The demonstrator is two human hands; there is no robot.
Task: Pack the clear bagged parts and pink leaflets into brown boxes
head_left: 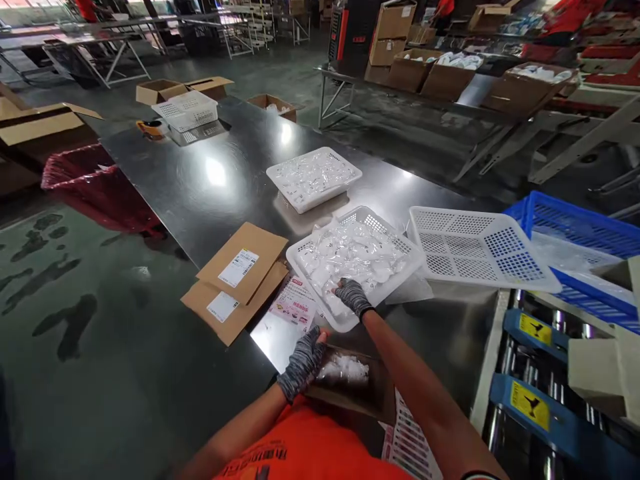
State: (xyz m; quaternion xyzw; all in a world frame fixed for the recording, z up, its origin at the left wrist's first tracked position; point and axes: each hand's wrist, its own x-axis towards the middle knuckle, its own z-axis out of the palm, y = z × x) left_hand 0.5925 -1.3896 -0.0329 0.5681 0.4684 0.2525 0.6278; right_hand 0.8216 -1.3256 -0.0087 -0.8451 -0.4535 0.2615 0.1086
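My right hand, in a grey knitted fingerless glove, reaches into a white plastic basket. Its fingers are curled in against the small clear plastic packets heaped there, at the near side of the pile. My left hand, gloved the same way, is closed at the left edge of an open cardboard box close to my body. White items in clear wrapping lie inside that box. Beneath the basket's left corner is a pink and white printed sheet.
Two brown envelopes overlap the metal table's left edge. Beyond stands another packet-filled basket; a white basket sits right, beside blue crates and a roller conveyor. A red bag-lined bin stands left.
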